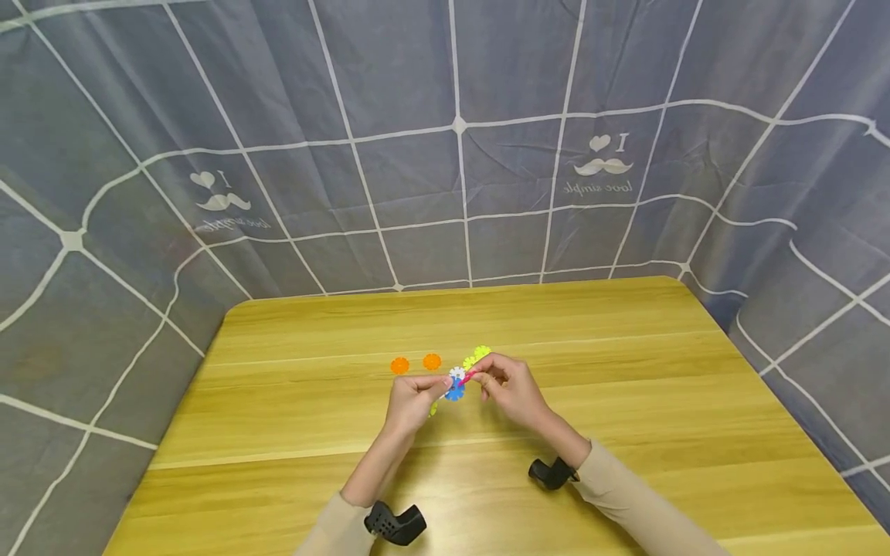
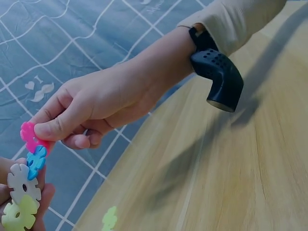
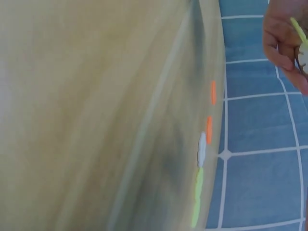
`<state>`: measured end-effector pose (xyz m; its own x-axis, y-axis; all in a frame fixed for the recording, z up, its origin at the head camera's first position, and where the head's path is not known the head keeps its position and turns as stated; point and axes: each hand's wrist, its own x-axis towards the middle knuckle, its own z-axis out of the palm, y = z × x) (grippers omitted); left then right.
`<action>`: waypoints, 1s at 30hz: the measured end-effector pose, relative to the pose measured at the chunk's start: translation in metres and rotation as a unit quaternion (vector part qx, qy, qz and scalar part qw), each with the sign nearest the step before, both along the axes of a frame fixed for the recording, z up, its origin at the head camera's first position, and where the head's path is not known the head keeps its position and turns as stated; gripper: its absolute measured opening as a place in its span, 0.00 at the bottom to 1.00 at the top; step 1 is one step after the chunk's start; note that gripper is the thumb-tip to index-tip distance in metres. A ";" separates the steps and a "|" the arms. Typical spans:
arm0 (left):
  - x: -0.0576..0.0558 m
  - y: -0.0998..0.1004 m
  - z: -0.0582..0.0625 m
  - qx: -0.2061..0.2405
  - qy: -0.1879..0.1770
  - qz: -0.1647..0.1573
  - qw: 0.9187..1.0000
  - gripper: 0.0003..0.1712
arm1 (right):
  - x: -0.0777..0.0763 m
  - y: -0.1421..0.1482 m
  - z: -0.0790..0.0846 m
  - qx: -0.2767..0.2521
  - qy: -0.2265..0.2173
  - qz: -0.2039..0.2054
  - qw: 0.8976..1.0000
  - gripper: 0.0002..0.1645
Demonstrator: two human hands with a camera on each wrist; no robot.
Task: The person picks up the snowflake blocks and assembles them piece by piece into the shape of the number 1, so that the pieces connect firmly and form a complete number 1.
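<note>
Over the table, my left hand (image 1: pixel 412 400) holds a joined chain of notched plastic discs. In the left wrist view, that chain shows a yellow disc (image 2: pixel 20 212), a white disc (image 2: pixel 23 185) and a blue disc (image 2: pixel 36 161). My right hand (image 1: pixel 513 388) pinches a pink disc (image 2: pixel 32 136) between thumb and fingers. The pink disc meets the edge of the blue one, overlapping it in the left wrist view. Left fingers hide part of the chain. In the right wrist view, only the left hand (image 3: pixel 281 41) with the white and yellow discs appears, at the upper right.
Two orange discs (image 1: pixel 399 365) lie on the wooden table (image 1: pixel 278 432) beyond my left hand. A white disc (image 1: pixel 456 372) and two yellow-green discs (image 1: pixel 482 352) lie in a row beyond the hands. A grey curtain (image 1: pixel 417 185) with white lines hangs around the table.
</note>
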<state>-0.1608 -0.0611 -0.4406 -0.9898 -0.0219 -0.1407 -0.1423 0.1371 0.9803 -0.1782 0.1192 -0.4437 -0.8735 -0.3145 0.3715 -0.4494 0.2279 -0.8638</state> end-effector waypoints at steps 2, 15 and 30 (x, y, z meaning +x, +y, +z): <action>0.000 0.001 0.000 -0.001 0.000 -0.003 1.000 0.10 | -0.002 0.002 -0.009 -0.005 0.013 -0.003 1.000 0.03; 0.004 0.005 0.004 0.009 0.006 0.003 1.000 0.11 | 0.001 0.002 -0.016 -0.018 0.055 -0.018 0.998 0.04; 0.000 0.004 0.002 0.008 0.011 -0.013 1.000 0.12 | -0.003 0.006 -0.013 0.016 0.094 -0.008 0.995 0.04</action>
